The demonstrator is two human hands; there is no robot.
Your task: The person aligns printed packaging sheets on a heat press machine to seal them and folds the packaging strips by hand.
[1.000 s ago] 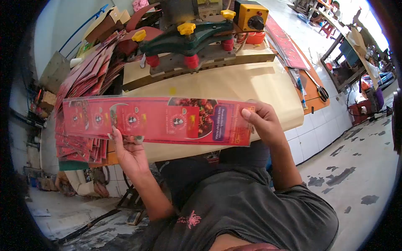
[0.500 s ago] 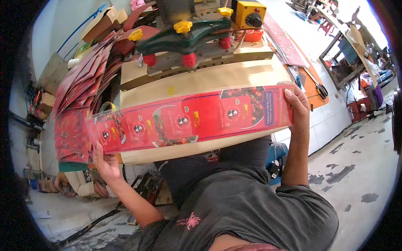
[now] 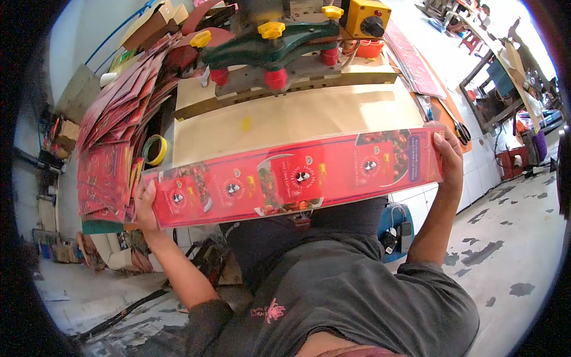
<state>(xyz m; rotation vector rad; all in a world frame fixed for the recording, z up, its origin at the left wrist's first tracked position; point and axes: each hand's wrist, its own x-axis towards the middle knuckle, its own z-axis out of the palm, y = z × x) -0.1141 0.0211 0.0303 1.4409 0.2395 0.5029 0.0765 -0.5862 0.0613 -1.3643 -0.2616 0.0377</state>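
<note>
A long red printed plastic sheet [image 3: 300, 178] with panda logos and food pictures stretches between my two hands, over the front edge of a cream work board [image 3: 309, 116]. My left hand [image 3: 146, 205] grips its left end, thumb on top. At the opposite end, my right hand [image 3: 449, 152] pinches the corner, with the fingers partly hidden behind the sheet. Beyond the board stands a press machine with a dark green clamp bar [image 3: 270, 50], yellow knobs and red feet.
Stacked red printed sheets [image 3: 119, 119] lean at the left, beside a yellow tape roll [image 3: 156, 150]. A yellow control box [image 3: 366, 21] sits at the back right. Scissors [image 3: 461, 128] lie on an orange surface at the right. A blue stool [image 3: 395, 229] stands below, holding a black device.
Both hands have carried the red sheet to the right and slightly nearer my body. More of the cream board and the tape roll now shows. The camera view has shifted slightly.
</note>
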